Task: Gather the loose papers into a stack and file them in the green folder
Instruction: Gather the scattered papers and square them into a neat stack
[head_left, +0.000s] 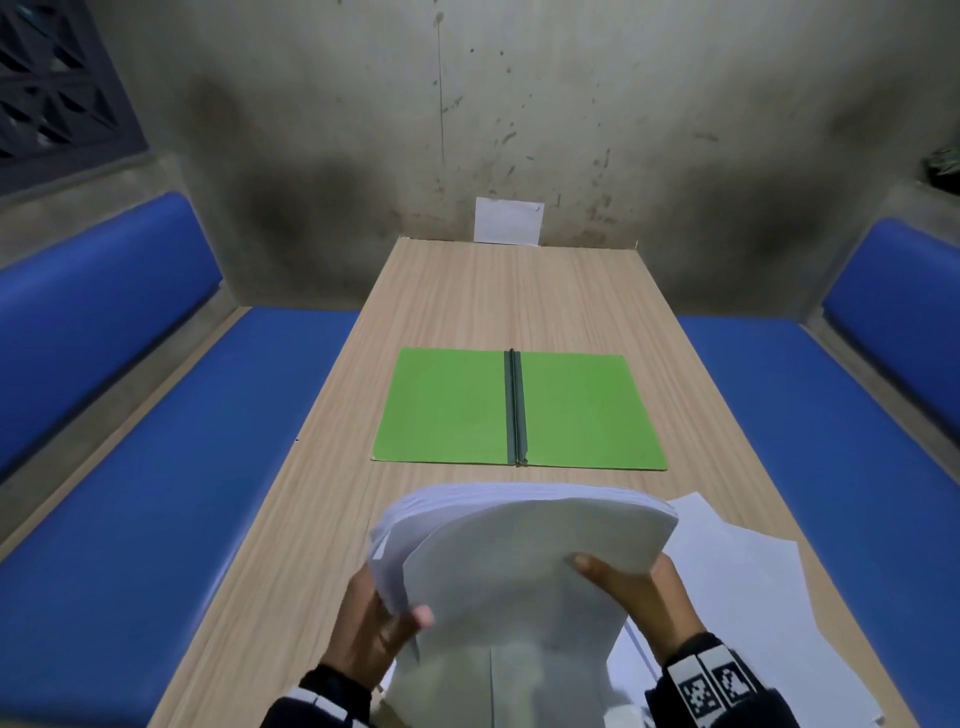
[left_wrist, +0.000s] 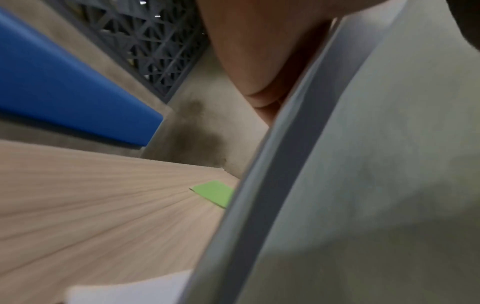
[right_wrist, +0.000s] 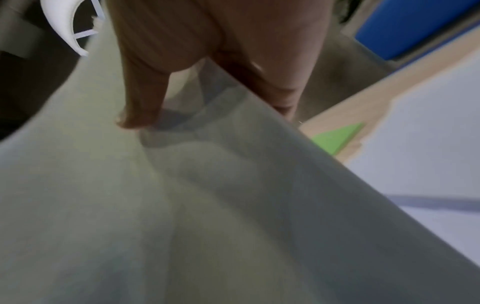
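A thick stack of white papers (head_left: 519, 561) is held up off the table near me, bowed upward. My left hand (head_left: 379, 618) grips its left edge, thumb on the top sheet. My right hand (head_left: 634, 592) grips the right edge, thumb on top and fingers behind. The green folder (head_left: 452, 410) lies open flat in the middle of the table, dark spine running front to back. In the left wrist view the paper stack (left_wrist: 363, 185) fills the right side, a corner of the green folder (left_wrist: 214, 193) beyond. In the right wrist view my thumb presses the paper stack (right_wrist: 182, 205).
Loose white sheets (head_left: 753, 597) lie on the wooden table (head_left: 493, 301) at my right, under the stack. A white card (head_left: 508, 221) leans on the stained wall at the far end. Blue benches (head_left: 171, 467) flank the table on both sides.
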